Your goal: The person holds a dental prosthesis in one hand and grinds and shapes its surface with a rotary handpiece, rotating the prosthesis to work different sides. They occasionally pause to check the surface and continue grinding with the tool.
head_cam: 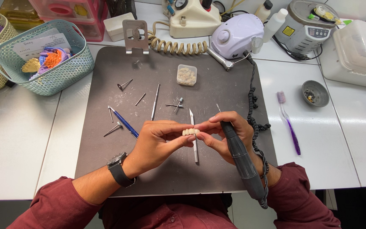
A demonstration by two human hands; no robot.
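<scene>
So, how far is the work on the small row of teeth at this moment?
Done: the tools are laid out on the dark mat, and the teeth already form one joined row. In hand: both the left hand and right hand pinch the row of teeth, the right also holding the grey handpiece, its tip away from the teeth. Left: I cannot tell.

Both forearms entered from the lower edge and converged at centre, sleeves pushed up above the wrists. The left hand (pixel 157 140) lay palm turned inward, its thumb and fingers pinched together toward the right. The right hand (pixel 227 133) met it fingertip to fingertip, fingers curled and closed, the wrist angled outward to the right.
</scene>
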